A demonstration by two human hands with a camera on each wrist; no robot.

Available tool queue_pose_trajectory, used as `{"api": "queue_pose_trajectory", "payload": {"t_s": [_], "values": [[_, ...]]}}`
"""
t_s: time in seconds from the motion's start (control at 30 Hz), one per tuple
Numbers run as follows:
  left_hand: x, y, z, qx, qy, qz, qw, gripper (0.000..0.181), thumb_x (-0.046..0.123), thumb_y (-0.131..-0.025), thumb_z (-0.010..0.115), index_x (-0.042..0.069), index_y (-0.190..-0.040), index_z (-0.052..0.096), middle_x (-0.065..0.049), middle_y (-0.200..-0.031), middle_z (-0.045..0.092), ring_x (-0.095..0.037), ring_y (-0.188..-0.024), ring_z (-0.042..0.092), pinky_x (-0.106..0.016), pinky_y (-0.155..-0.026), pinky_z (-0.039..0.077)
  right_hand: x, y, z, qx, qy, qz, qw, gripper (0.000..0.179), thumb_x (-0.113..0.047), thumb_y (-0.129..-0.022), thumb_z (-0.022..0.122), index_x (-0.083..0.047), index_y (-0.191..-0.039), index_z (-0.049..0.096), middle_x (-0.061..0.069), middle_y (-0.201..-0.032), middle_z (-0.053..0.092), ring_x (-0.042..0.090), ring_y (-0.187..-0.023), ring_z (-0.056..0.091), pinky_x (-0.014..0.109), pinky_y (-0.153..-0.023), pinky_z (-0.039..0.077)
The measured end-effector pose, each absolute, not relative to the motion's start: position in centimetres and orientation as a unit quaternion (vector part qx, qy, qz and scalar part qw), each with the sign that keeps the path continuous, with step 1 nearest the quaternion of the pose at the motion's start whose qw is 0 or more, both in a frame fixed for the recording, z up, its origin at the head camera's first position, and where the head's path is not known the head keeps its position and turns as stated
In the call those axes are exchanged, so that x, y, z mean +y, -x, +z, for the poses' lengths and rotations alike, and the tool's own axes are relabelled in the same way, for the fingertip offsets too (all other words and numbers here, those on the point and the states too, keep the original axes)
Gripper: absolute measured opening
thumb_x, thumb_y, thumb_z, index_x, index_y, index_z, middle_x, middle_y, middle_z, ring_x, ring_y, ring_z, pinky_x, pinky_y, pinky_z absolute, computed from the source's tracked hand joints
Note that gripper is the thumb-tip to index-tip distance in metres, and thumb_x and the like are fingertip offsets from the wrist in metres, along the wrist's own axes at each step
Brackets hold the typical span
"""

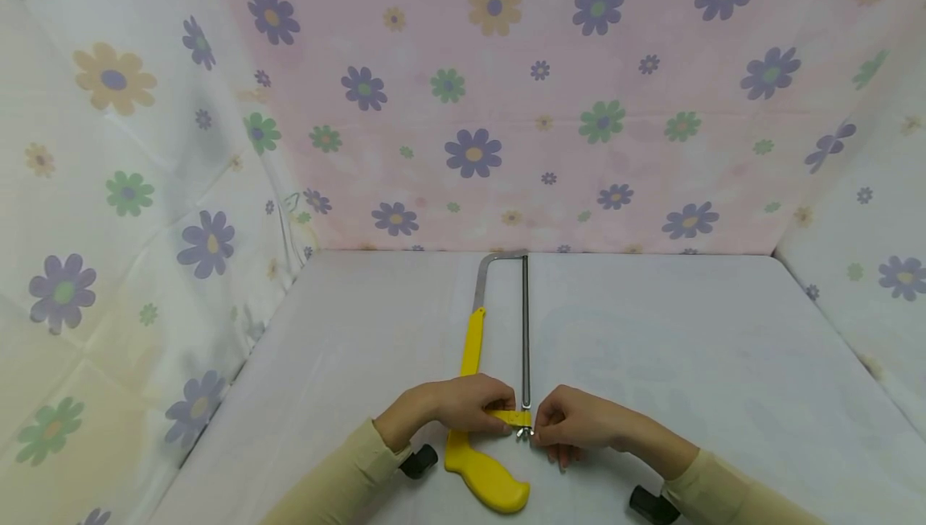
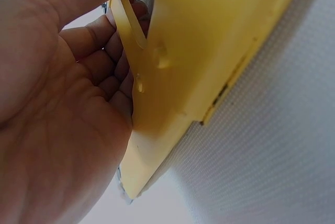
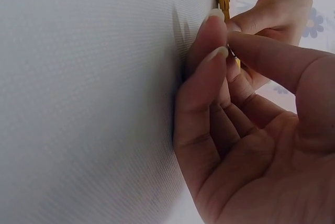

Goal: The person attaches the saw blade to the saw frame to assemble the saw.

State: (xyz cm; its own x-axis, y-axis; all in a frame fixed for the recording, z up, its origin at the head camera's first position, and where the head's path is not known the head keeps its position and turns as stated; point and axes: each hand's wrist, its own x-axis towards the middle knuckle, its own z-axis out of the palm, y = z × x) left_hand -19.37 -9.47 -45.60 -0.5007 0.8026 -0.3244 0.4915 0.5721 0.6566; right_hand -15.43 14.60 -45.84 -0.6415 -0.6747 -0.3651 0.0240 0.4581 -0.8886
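Note:
A hacksaw (image 1: 472, 340) with a yellow handle lies on the table, its handle end toward me. Its metal blade (image 1: 526, 332) runs along the right side, away from me. My left hand (image 1: 470, 403) grips the short yellow arm of the frame near the blade's close end. In the left wrist view, its thumb and curled fingers lie around the yellow frame (image 2: 172, 56). At the end of that arm sits a small metal wing nut (image 1: 524, 432). My right hand (image 1: 579, 419) pinches at the wing nut with thumb and forefinger; in the right wrist view the fingertips mostly hide it.
The white tabletop (image 1: 651, 332) spreads out on both sides of the saw. Flower-printed cloth (image 1: 506, 107) hangs behind and at both sides. A black wrist device (image 1: 419, 461) is beside the left sleeve, another black device (image 1: 653, 504) by the right sleeve.

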Motion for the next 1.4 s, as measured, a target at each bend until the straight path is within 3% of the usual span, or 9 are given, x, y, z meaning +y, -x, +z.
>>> {"api": "queue_pose_trajectory", "payload": {"t_s": [1.4], "values": [[-9.46, 19.52, -45.49, 0.825, -0.397, 0.250, 0.316, 0.008, 0.020, -0.100, 0.069, 0.013, -0.102, 0.066, 0.011, -0.082, 0.055, -0.001, -0.074, 0.049, -0.017, -0.067, 0.041, 13.65, 15.57, -45.99, 0.775, 0.211, -0.471, 0.364, 0.017, -0.011, -0.094, 0.072, -0.002, -0.080, 0.072, 0.005, -0.064, 0.066, 0.011, -0.049, 0.057, 0.020, -0.046, 0.041]]}}
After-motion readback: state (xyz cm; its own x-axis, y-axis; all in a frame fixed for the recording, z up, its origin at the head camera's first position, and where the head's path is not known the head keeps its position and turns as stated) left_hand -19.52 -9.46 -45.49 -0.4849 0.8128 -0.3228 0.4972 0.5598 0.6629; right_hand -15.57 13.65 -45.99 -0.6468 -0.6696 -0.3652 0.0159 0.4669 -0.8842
